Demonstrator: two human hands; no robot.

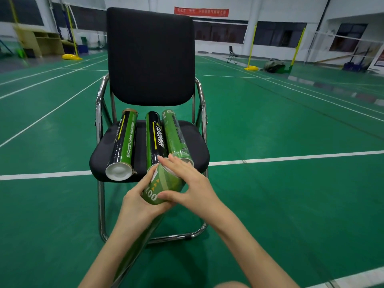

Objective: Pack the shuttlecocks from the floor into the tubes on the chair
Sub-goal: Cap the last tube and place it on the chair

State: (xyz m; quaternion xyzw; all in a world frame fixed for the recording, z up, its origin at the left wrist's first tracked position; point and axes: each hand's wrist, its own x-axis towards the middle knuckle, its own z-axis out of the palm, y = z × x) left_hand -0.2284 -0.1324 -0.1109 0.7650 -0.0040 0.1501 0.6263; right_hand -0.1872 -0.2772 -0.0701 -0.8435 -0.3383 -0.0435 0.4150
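Note:
A green shuttlecock tube (166, 185) is held up in front of the chair's seat, its top end pointing at the chair. My left hand (141, 201) grips its side from the left. My right hand (187, 181) lies over its top end, fingers across the mouth and thumb on the tube's side. Three more tubes lie side by side on the black seat (99, 159): a black and green one (122, 146) at the left with a white cap facing me, a black one (154, 138) in the middle, a green one (175, 134) at the right. No shuttlecock shows.
The chair (150, 57) has a tall black back and chrome legs and stands on a green badminton court with white lines. Yellow net posts (251, 48) and another chair (232, 54) stand far behind. A wooden shelf unit (41, 41) is at the far left.

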